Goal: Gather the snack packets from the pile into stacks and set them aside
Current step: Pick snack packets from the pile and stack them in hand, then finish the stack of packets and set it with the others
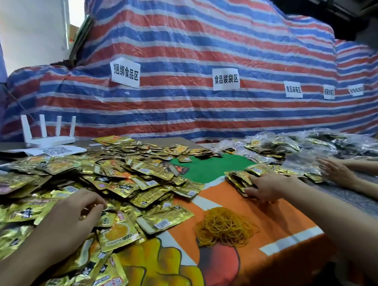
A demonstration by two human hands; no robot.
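A big pile of gold snack packets (110, 176) covers the left half of the table. My left hand (77, 213) lies on the pile's near side with its fingers curled over the packets; whether it pinches one I cannot tell. To the right, a short stack of packets (239, 179) lies on the orange cloth. My right hand (268, 185) rests on the stack's right side with its fingers spread flat.
A heap of yellow rubber bands (225, 226) lies between my arms. Another person's hand (338, 173) rests at the right, near clear bags of packets (316, 146). A white router (48, 133) stands at the back left. A striped tarp (200, 53) rises behind the table.
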